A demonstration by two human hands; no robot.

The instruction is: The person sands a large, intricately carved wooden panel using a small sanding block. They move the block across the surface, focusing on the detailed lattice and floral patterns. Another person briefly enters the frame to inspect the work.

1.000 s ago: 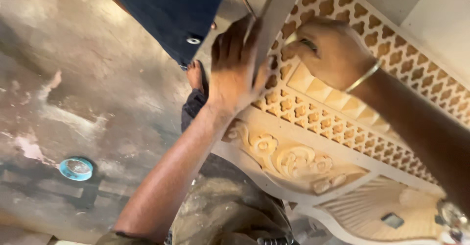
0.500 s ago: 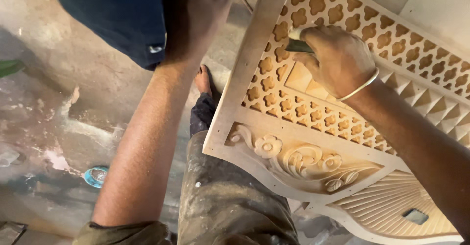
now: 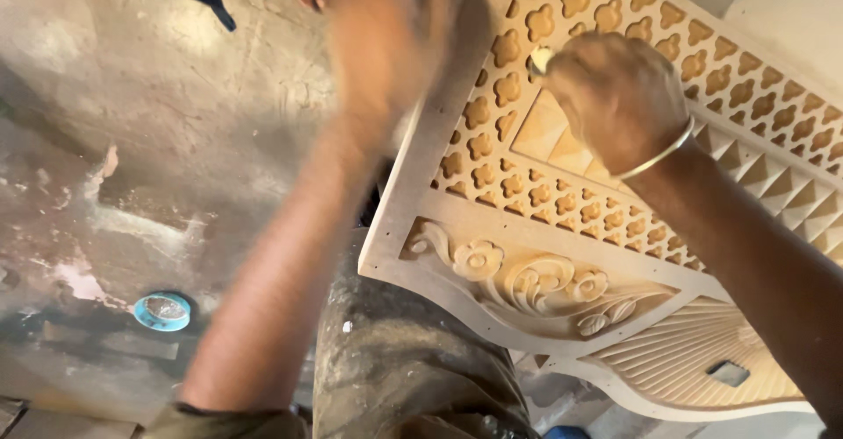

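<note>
Fingers of the right hand [image 3: 615,97] clench a small pale piece [image 3: 541,58] against the carved panel [image 3: 527,255]; left hand [image 3: 386,26] blurred, grip unclear.

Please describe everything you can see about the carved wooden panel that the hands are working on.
The carved wooden panel is pale tan, apparently unfinished board. It has a lattice of clover-shaped cutouts, a raised pyramid-pattern strip, a scrolling flower relief below and a fluted fan section at the lower right. It lies tilted across the person's lap, above the stained floor. The right hand presses a small pale object into the lattice. The blurred left hand is at its upper edge; contact is unclear.
</note>
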